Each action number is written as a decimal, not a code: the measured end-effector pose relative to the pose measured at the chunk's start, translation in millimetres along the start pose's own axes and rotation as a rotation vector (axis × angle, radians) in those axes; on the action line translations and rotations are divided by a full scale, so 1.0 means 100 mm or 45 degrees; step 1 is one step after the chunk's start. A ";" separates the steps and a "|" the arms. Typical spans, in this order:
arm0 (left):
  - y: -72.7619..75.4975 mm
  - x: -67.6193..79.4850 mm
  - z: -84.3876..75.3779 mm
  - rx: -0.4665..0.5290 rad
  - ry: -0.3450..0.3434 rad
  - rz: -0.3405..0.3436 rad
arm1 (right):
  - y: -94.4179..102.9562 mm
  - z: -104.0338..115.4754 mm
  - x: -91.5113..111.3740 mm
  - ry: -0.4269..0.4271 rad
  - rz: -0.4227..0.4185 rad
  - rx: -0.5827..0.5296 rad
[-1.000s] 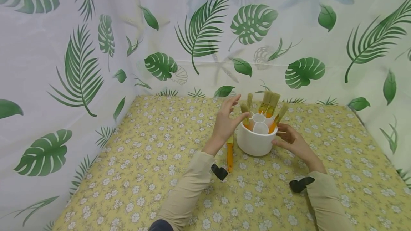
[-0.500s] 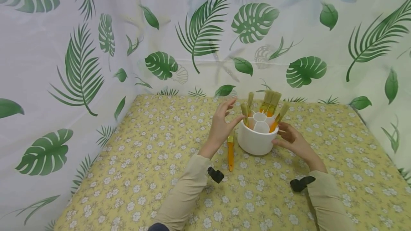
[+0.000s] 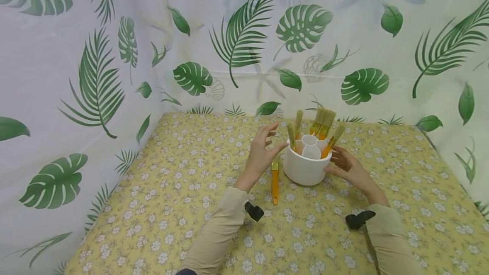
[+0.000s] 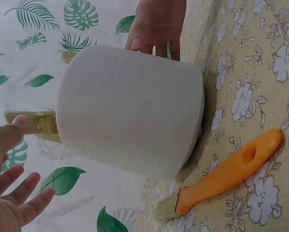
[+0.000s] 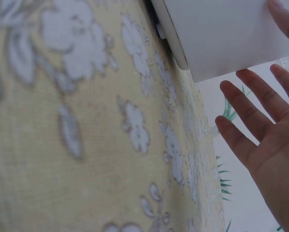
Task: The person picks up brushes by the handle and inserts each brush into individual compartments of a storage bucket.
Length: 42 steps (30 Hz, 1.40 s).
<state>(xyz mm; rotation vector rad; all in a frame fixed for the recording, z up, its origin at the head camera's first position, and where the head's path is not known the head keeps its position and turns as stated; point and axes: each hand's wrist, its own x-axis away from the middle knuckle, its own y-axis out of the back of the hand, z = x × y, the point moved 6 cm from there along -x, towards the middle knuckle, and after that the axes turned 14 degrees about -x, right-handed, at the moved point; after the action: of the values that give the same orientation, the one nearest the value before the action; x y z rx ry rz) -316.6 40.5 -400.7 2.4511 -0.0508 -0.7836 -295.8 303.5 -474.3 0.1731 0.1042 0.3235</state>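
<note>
A white round brush holder (image 3: 304, 171) with inner compartments stands upright on the table. Several paintbrushes sit in it bristles up, among them a wide one (image 3: 322, 122) at the back and a slanting one (image 3: 334, 136) at the right. My left hand (image 3: 261, 152) is at its left side, fingers spread, thumb tip close to a brush (image 3: 291, 134); nothing is in its grasp. At the opposite side, my right hand (image 3: 350, 172) touches the wall with thumb and fingertips, its fingers extended in the right wrist view. A loose brush with an orange handle (image 4: 231, 169) lies left of the holder.
A yellow flowered cloth (image 3: 183, 207) covers the table. White sheets with green leaf prints (image 3: 237, 41) hang along the back and sides. Dark wrist cameras (image 3: 254, 211) sit on both sleeves.
My left hand has drawn slightly left and down, its thumb moving away from the brush at the holder's left. The right hand stays at the holder's side, and the loose brush has not moved.
</note>
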 end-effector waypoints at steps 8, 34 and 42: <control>-0.03 0.06 0.06 0.007 0.017 0.055 | -0.01 0.01 0.01 -0.002 -0.002 -0.004; -0.20 0.21 0.28 -0.163 0.171 0.341 | 0.01 -0.03 0.01 -0.034 -0.036 0.009; -0.24 0.23 0.34 -0.218 0.166 0.390 | 0.03 -0.06 0.01 -0.024 -0.034 0.016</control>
<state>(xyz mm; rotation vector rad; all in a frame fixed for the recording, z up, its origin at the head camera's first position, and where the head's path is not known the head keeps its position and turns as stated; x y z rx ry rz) -319.2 39.6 -447.9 2.2540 -0.2902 -0.4736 -296.6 307.3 -479.8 0.1866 0.0898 0.2949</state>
